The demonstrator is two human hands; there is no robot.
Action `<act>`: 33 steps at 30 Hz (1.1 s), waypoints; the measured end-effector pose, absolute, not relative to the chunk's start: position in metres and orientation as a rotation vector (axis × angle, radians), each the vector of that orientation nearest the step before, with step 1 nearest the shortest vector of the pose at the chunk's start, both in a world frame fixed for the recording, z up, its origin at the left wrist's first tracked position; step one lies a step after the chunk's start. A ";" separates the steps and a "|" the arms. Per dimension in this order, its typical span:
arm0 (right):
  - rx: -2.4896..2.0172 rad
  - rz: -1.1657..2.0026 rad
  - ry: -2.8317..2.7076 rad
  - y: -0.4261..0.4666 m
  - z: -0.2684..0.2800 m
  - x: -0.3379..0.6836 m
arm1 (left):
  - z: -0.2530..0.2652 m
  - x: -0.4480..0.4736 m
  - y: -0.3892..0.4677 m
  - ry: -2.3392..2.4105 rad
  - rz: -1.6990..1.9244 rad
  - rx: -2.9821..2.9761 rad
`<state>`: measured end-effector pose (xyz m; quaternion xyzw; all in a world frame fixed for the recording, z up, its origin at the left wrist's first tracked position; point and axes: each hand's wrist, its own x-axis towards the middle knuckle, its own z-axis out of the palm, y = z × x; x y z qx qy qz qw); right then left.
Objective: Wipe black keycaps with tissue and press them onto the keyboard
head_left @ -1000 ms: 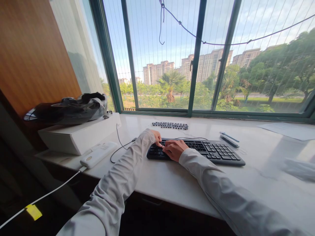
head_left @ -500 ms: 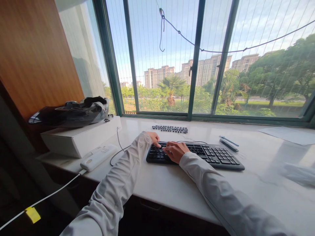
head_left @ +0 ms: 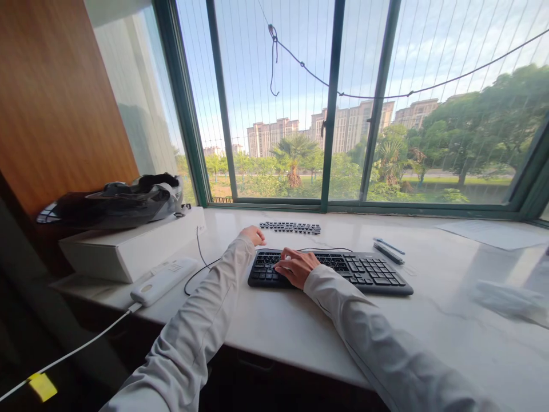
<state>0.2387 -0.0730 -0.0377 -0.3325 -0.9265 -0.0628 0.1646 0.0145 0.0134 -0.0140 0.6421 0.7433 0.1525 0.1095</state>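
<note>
A black full-size keyboard [head_left: 381,280] lies on the white marble-patterned desk, its cable running behind it. Over the keyboard's left half rests my right hand [head_left: 298,268], fingers bent and thumb apart, touching the keys. My left hand [head_left: 253,234] is just behind the keyboard's left end, beside the left end of several rows of loose dark keycaps [head_left: 290,228] near the window. Its fingers are curled close together; whether anything small is between them cannot be made out.
A white power strip [head_left: 163,280] with a white cord lies at the left. Behind it a white box [head_left: 128,246] carries a dark visor-like item [head_left: 115,203]. Pens [head_left: 388,252] lie behind the keyboard's right end, with paper [head_left: 489,233] and a clear plastic bag [head_left: 510,300] farther right.
My left hand has left the keyboard's keys and moved back toward the loose keycaps. My right hand stays on the keyboard. The whole view has shifted slightly.
</note>
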 end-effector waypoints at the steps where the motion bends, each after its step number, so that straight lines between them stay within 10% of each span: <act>1: -0.950 -0.180 -2.637 -0.072 -0.038 0.239 | -0.015 0.014 0.013 2.239 0.466 1.874; 33: -1.381 -0.086 -2.476 -0.026 -0.042 0.264 | -0.057 0.031 0.145 2.349 0.241 2.399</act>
